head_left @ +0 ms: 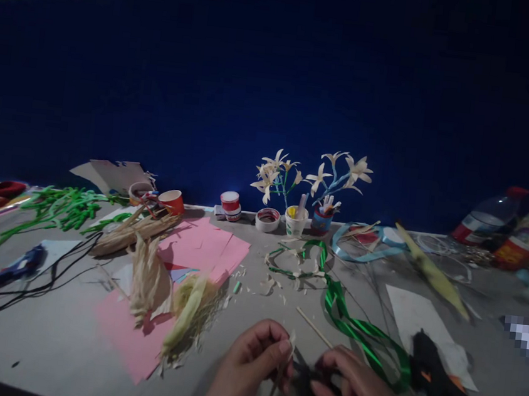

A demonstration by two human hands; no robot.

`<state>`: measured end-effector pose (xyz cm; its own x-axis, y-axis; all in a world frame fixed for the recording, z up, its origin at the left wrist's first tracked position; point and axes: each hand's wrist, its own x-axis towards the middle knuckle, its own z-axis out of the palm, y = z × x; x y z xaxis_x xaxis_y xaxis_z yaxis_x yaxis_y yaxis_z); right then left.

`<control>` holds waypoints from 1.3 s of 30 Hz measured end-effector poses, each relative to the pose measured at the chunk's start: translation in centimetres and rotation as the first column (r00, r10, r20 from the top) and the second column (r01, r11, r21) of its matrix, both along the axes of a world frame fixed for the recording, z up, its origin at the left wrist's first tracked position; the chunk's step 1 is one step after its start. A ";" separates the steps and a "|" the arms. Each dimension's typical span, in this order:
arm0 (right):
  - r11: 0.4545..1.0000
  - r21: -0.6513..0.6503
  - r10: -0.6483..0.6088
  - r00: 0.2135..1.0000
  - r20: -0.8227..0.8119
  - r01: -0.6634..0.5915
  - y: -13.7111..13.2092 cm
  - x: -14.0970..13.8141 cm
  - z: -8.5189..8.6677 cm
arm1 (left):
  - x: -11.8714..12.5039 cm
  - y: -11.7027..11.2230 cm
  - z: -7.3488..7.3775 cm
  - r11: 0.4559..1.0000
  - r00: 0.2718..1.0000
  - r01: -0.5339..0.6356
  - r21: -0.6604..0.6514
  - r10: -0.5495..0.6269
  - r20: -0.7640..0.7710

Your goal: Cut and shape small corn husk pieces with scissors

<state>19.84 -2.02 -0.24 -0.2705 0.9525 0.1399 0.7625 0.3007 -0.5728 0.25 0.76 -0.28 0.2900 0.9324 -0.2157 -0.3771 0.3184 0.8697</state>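
My left hand (251, 367) is at the lower middle of the head view, thumb and fingertips pinched on a pale strip of dried husk (292, 343). A thin brownish strand hangs below those fingers. Just to its right, my right hand (349, 383) is closed with curled fingers. Something dark shows between the two hands, too dim to name, and what the right fingers hold is hidden. A thin pale stick (312, 326) lies on the table beyond the right hand. Small husk scraps (269, 282) are scattered ahead of the hands.
Green ribbon (355, 327) and a black glue gun (435, 370) lie at right. Left are pink paper (205, 248), corn husks (147, 277), green pipe cleaners (65, 205) and a blue glue gun (6, 271). Husk flowers (271, 173) stand in cups before a blue panel (209, 91).
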 end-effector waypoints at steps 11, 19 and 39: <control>0.987 0.162 0.013 0.974 -0.226 0.024 1.1 -1.0 1.1 | 0.3 -0.3 1.1 0.998 0.995 -0.065 -0.005 0.064 -0.075; 0.994 0.093 0.091 0.925 -0.368 -0.060 1.5 -0.5 0.8 | 0.5 -0.2 0.1 0.998 1.000 0.008 0.068 -0.007 -0.021; 0.964 0.021 0.248 0.871 -0.424 -0.265 1.6 -1.2 3.9 | -0.6 -0.6 2.2 0.978 0.959 0.206 0.039 -0.194 -0.204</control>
